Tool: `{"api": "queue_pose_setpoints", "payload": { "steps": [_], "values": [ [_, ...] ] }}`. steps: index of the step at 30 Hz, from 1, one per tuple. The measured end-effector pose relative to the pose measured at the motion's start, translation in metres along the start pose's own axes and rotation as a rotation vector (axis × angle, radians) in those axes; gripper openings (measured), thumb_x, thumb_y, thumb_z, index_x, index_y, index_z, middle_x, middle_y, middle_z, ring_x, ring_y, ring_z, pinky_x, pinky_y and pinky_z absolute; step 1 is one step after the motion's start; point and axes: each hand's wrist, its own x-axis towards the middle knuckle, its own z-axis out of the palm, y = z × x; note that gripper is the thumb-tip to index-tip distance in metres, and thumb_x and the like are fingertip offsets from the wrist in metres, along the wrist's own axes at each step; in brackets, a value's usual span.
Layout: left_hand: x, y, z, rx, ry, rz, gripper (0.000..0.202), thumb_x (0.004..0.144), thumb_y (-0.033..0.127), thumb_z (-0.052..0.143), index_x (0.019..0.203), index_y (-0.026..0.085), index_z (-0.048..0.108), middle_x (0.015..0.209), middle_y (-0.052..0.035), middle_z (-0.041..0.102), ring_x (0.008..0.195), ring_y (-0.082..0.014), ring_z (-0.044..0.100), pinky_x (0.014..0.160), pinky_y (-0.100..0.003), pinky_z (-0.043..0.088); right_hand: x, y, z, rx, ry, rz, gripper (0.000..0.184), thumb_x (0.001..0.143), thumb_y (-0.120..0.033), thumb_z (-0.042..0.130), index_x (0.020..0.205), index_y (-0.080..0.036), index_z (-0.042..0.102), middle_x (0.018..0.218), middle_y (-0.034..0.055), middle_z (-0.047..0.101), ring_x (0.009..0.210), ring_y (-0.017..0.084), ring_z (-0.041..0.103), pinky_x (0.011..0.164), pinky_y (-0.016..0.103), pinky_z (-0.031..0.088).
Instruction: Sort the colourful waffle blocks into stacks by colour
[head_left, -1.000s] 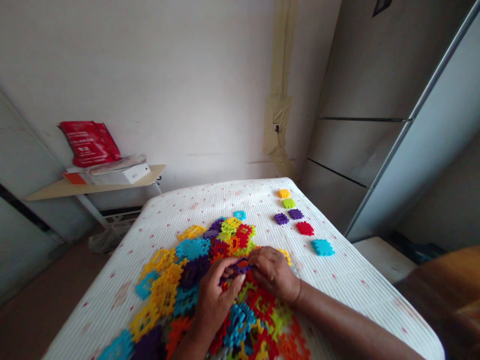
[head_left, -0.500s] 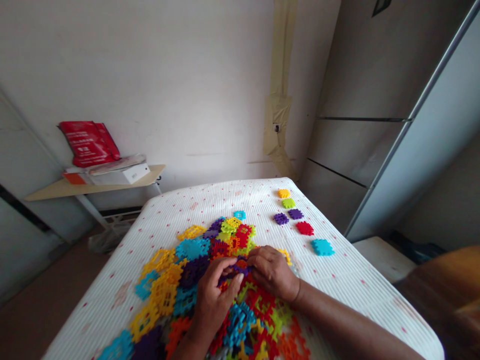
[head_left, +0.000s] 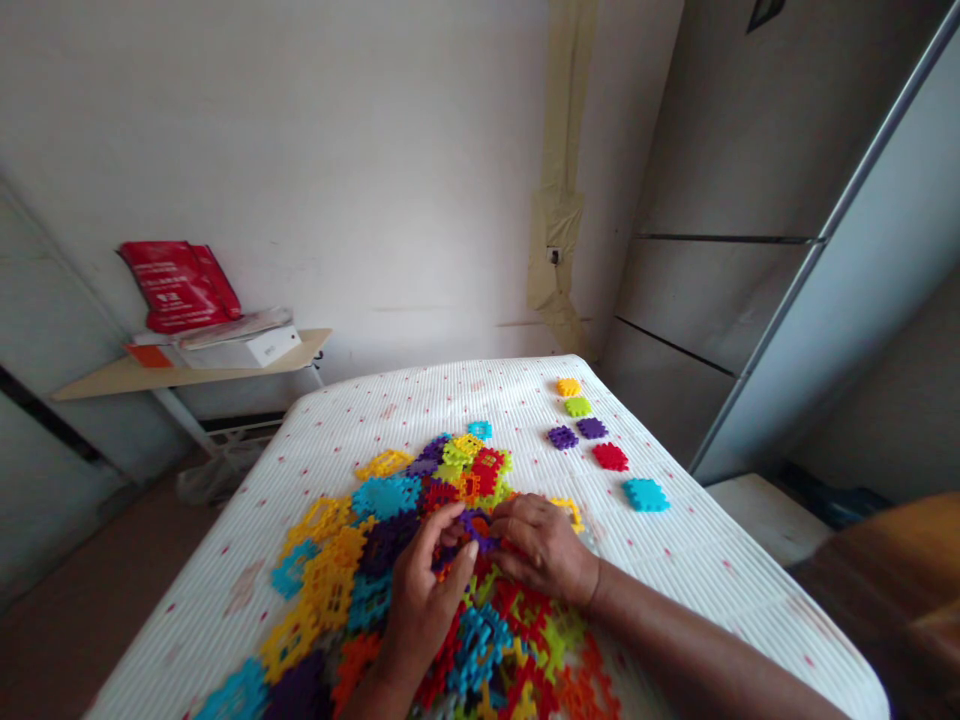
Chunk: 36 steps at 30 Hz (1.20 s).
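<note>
A heap of flat plastic interlocking tiles (head_left: 390,560) in yellow, blue, purple, red, orange and green lies on a white ribbed bed cover (head_left: 697,560). My left hand (head_left: 425,597) and my right hand (head_left: 545,547) meet above the heap. Both pinch a small purple tile (head_left: 475,525) between their fingertips. Red and orange tiles lie just under the hands.
Several single tiles sit apart at the back right: yellow (head_left: 568,386), green (head_left: 577,406), two purple (head_left: 574,433), red (head_left: 610,457) and blue (head_left: 646,494). A low wooden shelf (head_left: 187,372) with a red bag (head_left: 180,285) stands left of the bed. A grey wardrobe (head_left: 825,260) stands on the right.
Both hands have shifted slightly up and left on the heap, still pinching the purple tile together. The loose tiles at the back right have not moved.
</note>
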Motion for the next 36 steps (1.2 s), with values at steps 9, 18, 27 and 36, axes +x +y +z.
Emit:
{"api": "queue_pose_setpoints", "payload": {
  "steps": [9,18,27,36],
  "values": [
    [0.0,0.0,0.002,0.001,0.042,-0.007,0.028,0.079,0.031,0.057,0.103,0.018,0.051,0.095,-0.0064,0.063,0.088,-0.0188,0.061,0.079,-0.032,0.05,-0.001,0.0,0.003,-0.022,0.024,0.02,0.021,0.089,-0.034,0.047,0.098,-0.018,0.057,0.097,0.0096,0.062,0.086,0.018,0.056,0.074,0.031,0.046],
    [0.006,0.017,0.0,0.12,0.013,0.193,0.014,0.076,0.029,0.061,0.069,0.019,0.054,0.069,0.0001,0.059,0.068,-0.014,0.058,0.064,-0.023,0.047,-0.002,0.001,0.004,-0.117,0.014,0.004,0.022,0.089,-0.033,0.047,0.101,-0.019,0.059,0.109,0.0097,0.059,0.092,0.019,0.054,0.078,0.033,0.043],
    [0.005,0.013,-0.001,0.099,-0.015,0.125,0.015,0.08,0.029,0.053,0.07,0.018,0.057,0.068,-0.0002,0.058,0.065,-0.0133,0.055,0.061,-0.023,0.044,-0.001,0.0,0.005,-0.162,0.0,-0.016,0.017,0.086,-0.032,0.054,0.092,-0.019,0.061,0.11,0.0087,0.058,0.093,0.019,0.052,0.079,0.034,0.043],
    [0.005,0.007,-0.001,0.008,-0.07,-0.08,0.021,0.079,0.035,0.053,0.069,0.018,0.057,0.064,0.0007,0.057,0.062,-0.0133,0.053,0.058,-0.021,0.044,0.002,0.0,0.0,-0.323,-0.016,-0.096,0.035,0.089,-0.024,0.051,0.124,-0.019,0.048,0.123,0.0102,0.056,0.106,0.02,0.049,0.082,0.035,0.042]
  ]
}}
